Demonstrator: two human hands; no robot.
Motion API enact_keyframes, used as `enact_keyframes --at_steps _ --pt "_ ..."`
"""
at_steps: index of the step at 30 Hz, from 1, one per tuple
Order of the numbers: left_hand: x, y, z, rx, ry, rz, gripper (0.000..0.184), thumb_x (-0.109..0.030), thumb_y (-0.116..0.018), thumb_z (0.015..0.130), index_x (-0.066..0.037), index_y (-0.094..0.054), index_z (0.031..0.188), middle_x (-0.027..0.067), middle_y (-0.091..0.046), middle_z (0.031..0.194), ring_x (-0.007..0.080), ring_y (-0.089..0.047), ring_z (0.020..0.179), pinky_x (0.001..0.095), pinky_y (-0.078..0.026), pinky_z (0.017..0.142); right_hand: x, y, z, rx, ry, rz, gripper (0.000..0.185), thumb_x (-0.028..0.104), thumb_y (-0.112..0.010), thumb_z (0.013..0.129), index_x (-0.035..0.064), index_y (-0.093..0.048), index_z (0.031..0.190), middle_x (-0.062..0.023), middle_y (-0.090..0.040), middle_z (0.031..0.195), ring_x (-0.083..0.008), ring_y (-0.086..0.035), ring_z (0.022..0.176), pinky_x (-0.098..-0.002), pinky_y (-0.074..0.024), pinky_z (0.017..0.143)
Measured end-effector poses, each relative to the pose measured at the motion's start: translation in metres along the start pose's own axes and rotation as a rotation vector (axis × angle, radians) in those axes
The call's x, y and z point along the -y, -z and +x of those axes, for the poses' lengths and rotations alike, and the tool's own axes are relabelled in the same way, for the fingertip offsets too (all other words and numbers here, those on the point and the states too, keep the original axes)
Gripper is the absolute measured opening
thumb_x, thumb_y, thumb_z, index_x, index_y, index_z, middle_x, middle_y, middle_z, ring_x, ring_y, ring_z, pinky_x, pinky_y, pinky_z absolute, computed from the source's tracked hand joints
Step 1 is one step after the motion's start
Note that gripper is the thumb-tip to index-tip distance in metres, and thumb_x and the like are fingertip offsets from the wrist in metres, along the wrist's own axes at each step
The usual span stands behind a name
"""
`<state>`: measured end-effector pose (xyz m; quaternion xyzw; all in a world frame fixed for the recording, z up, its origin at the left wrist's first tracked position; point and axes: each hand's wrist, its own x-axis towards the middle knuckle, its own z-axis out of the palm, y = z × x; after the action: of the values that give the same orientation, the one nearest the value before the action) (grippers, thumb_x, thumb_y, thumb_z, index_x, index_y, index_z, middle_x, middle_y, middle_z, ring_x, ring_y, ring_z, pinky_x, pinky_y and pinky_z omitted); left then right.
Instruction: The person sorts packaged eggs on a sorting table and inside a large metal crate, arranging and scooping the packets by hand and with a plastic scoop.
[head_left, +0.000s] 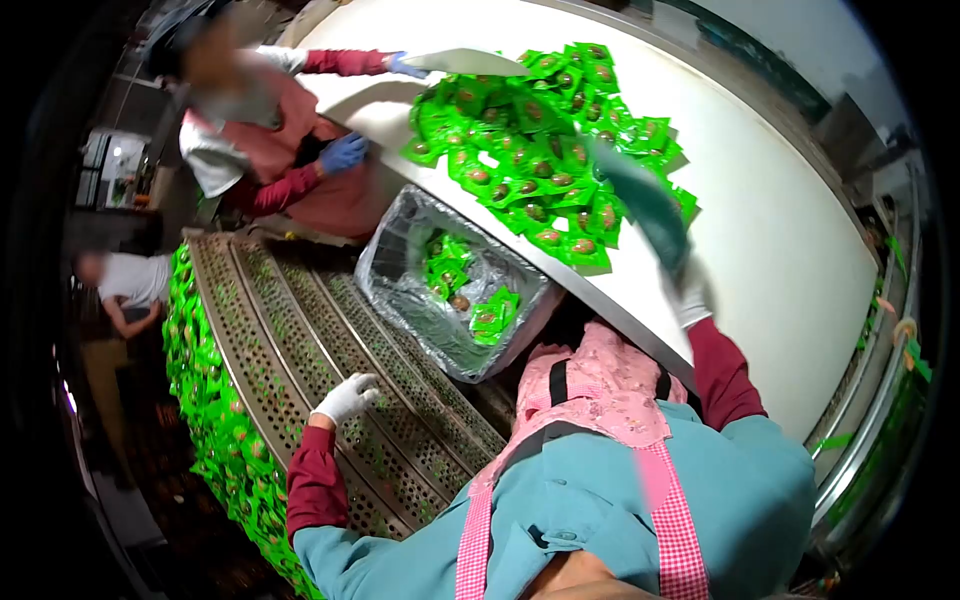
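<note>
My right hand (688, 300), in a white glove and smeared by motion, grips a dark green flat scraper (645, 200). Its blade reaches to the right edge of a pile of bright green packets (540, 165) with brown round contents, lying on the white table (780, 260). My left hand (347, 399), also white-gloved, hovers near the perforated metal steps (300, 340) with loosely bent fingers and nothing visible in them. Between my left hand and the table stands a bin lined with clear plastic (400, 320), with several green packets (495, 313) inside.
Across the bin, a co-worker in a pink apron (285, 165) holds a pale flat scraper (465, 62) against the pile. Many green packets (235, 450) line the left side of the metal steps. Another person (135, 280) is farther left. Metal rails (850, 470) run at right.
</note>
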<state>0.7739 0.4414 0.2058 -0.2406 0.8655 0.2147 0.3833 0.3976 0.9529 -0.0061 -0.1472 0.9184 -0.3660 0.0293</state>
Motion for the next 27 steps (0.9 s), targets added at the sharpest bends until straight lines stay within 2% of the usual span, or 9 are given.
enact_keyframes --at_steps 1,4,7,10,12,15,19,21,27 --pt "-0.004 0.002 0.003 0.051 0.038 -0.016 0.047 -0.035 -0.052 0.092 -0.005 -0.050 0.129 0.0172 -0.052 0.122 0.0333 -0.051 0.115 0.0378 -0.042 0.097 -0.018 0.023 0.006 -0.305 0.085 0.158 0.038 0.033 -0.063 0.083 0.0061 -0.058 0.109 -0.0159 -0.067 0.083 -0.0349 -0.065 0.073 -0.0399 -0.0522 0.067" --pt "-0.020 0.011 0.017 0.018 -0.015 0.065 0.045 -0.032 -0.053 0.092 -0.005 -0.050 0.128 0.0179 -0.053 0.122 0.0342 -0.051 0.115 0.0379 -0.041 0.098 -0.088 0.083 0.042 -0.134 -0.450 -0.299 0.041 0.035 -0.059 0.087 0.0007 -0.056 0.110 -0.0227 -0.066 0.086 -0.0365 -0.065 0.076 -0.0417 -0.0506 0.069" --pt "-0.056 0.030 0.028 -0.081 -0.131 0.069 0.045 -0.032 -0.054 0.091 -0.005 -0.051 0.126 0.0192 -0.052 0.122 0.0350 -0.051 0.114 0.0391 -0.042 0.097 -0.126 0.101 0.072 -0.384 -0.277 -0.113 0.049 0.040 -0.052 0.092 -0.0070 -0.058 0.103 -0.0302 -0.063 0.078 -0.0405 -0.062 0.075 -0.0454 -0.0465 0.067" --pt "-0.084 0.028 0.059 -0.313 -0.307 0.153 0.043 -0.030 -0.057 0.088 -0.004 -0.054 0.123 0.0189 -0.055 0.119 0.0358 -0.054 0.109 0.0415 -0.044 0.093 -0.117 0.104 0.112 -0.120 -0.397 -0.025 0.064 0.047 -0.049 0.093 -0.0134 -0.060 0.077 -0.0319 -0.061 0.073 -0.0415 -0.060 0.072 -0.0445 -0.0436 0.064" --pt "-0.111 0.021 0.096 -0.411 -0.357 0.199 0.041 -0.030 -0.057 0.087 -0.005 -0.056 0.120 0.0187 -0.057 0.120 0.0352 -0.056 0.107 0.0421 -0.046 0.092 -0.160 0.077 0.166 -0.109 -0.292 -0.060 0.062 0.048 -0.050 0.092 -0.0130 -0.061 0.093 -0.0310 -0.063 0.085 -0.0425 -0.062 0.086 -0.0452 -0.0474 0.072" --pt "-0.187 0.028 0.142 -0.699 -0.477 0.065 0.041 -0.030 -0.060 0.084 -0.002 -0.058 0.115 0.0193 -0.055 0.122 0.0347 -0.053 0.111 0.0430 -0.044 0.094 -0.173 0.038 0.253 -0.248 -0.226 -0.221 0.070 0.046 -0.051 0.090 -0.0094 -0.036 0.131 -0.0311 -0.057 0.115 -0.0433 -0.054 0.109 -0.0458 -0.0433 0.091" --pt "-0.259 0.012 0.241 -0.954 -0.349 0.014 0.055 -0.032 -0.063 0.080 -0.004 -0.049 0.125 0.0193 -0.045 0.131 0.0379 -0.039 0.125 0.0467 -0.033 0.104 -0.132 0.019 0.349 -0.302 0.015 -0.281 0.063 0.036 -0.050 0.089 -0.0054 -0.034 0.134 -0.0293 -0.056 0.118 -0.0433 -0.054 0.110 -0.0469 -0.0420 0.093" --pt "-0.290 0.006 0.273 -0.973 -0.220 -0.098 0.062 -0.036 -0.062 0.081 -0.004 -0.045 0.132 0.0188 -0.039 0.138 0.0394 -0.030 0.131 0.0462 -0.025 0.110 -0.109 0.015 0.396 -0.079 -0.185 -0.316 0.060 0.029 -0.048 0.085 -0.0009 -0.034 0.136 -0.0269 -0.055 0.121 -0.0429 -0.052 0.113 -0.0463 -0.0412 0.096" --pt "-0.312 -0.015 0.306 -1.113 -0.065 -0.115 0.057 -0.034 -0.062 0.080 -0.004 -0.051 0.127 0.0165 -0.041 0.137 0.0400 -0.032 0.130 0.0489 -0.025 0.108 -0.042 -0.004 0.466 -0.134 -0.169 -0.182 0.066 0.028 -0.046 0.084 0.0002 -0.029 0.141 -0.0271 -0.052 0.127 -0.0409 -0.050 0.117 -0.0429 -0.0384 0.100"
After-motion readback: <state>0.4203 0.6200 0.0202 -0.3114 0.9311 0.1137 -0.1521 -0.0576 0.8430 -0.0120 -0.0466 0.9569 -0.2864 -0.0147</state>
